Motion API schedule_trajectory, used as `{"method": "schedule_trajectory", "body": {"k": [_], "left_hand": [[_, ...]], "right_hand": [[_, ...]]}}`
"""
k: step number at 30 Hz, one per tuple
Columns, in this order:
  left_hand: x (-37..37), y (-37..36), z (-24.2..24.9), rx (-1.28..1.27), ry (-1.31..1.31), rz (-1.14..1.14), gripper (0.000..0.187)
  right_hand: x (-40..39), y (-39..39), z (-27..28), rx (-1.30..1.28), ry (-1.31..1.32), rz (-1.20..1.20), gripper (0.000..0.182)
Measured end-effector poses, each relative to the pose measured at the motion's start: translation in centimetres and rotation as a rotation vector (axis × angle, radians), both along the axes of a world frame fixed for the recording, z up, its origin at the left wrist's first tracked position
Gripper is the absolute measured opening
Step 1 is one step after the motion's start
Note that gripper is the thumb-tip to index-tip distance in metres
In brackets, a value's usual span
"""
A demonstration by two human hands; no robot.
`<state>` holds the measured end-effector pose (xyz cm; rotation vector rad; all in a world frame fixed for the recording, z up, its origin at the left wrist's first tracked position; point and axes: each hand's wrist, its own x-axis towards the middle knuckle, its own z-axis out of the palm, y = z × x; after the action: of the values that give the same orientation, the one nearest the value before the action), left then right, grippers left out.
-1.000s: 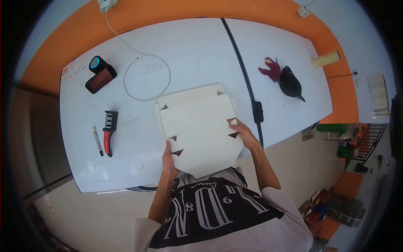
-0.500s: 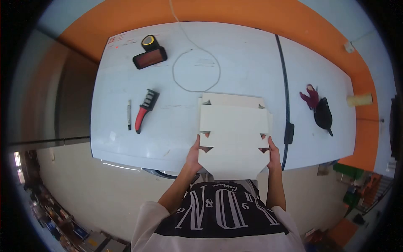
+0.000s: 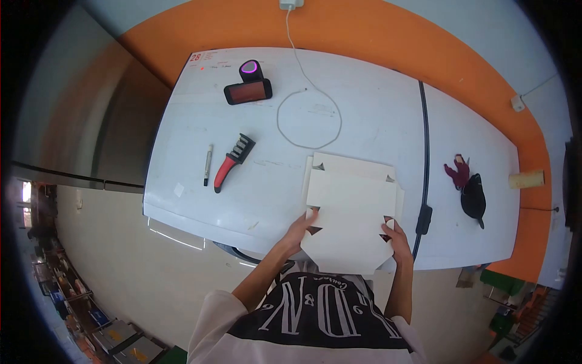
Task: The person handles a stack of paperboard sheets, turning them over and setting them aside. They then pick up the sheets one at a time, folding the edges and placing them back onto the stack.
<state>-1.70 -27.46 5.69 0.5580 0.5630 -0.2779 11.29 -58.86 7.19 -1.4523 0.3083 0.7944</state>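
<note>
A flat piece of white cardboard (image 3: pixel 348 209) with notches along both sides lies over the near edge of the white table (image 3: pixel 242 212). My left hand (image 3: pixel 297 232) grips its left edge, with fingertips near the left notches. On the right edge, my right hand (image 3: pixel 397 239) holds on, its thumb over the top face beside a notch. Another white layer shows beneath the cardboard along both sides. The fingers under the sheet are hidden.
On the table lie a marker (image 3: pixel 208 165), a red and black sharpener (image 3: pixel 233 162), a dark device (image 3: pixel 248 91) with a lit ring (image 3: pixel 250 67), a looped cable (image 3: pixel 280 121), a maroon item (image 3: pixel 459 172), a black pouch (image 3: pixel 473 197) and a tan roll (image 3: pixel 526 179).
The view has shifted, so the table items appear farther right. The cardboard's upper flap, bent before, now looks flatter. Both thumbs have moved inward onto the sheet. The device's ring changed from yellow to purple.
</note>
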Motion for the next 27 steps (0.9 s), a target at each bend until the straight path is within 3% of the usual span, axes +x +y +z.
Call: {"method": "schedule_trajectory", "body": {"k": [1, 5, 14, 16, 17, 19, 27], "left_hand": [[-0.1, -0.2, 0.0, 0.171, -0.005, -0.072, 0.012], [-0.4, -0.5, -0.3, 0.167, -0.070, -0.068, 0.019], [0.2, -1.6, 0.4, 0.197, -0.056, -0.027, 0.014], [0.5, -1.0, 0.0, -0.045, 0.056, 0.001, 0.028], [0.2, -0.9, -0.4, -0.047, 0.057, 0.004, 0.028], [-0.2, -0.7, -1.1, -0.259, -0.014, 0.147, 0.050], [-0.2, -1.6, -2.6, -0.263, 0.058, 0.103, 0.054]], "right_hand": [[0.2, -0.1, -0.1, -0.044, -0.038, 0.046, 0.022], [1.4, -1.3, -0.7, -0.198, -0.093, 0.229, 0.024], [1.5, 0.8, 1.9, -0.238, -0.150, 0.027, 0.022], [1.8, -0.9, 0.6, -0.030, -0.104, 0.027, 0.028], [1.8, -1.6, 0.2, -0.031, -0.102, 0.031, 0.028], [2.1, -2.0, 0.3, 0.078, 0.043, -0.058, 0.035], [2.3, -1.8, -1.2, 0.004, 0.076, -0.053, 0.037]]}}
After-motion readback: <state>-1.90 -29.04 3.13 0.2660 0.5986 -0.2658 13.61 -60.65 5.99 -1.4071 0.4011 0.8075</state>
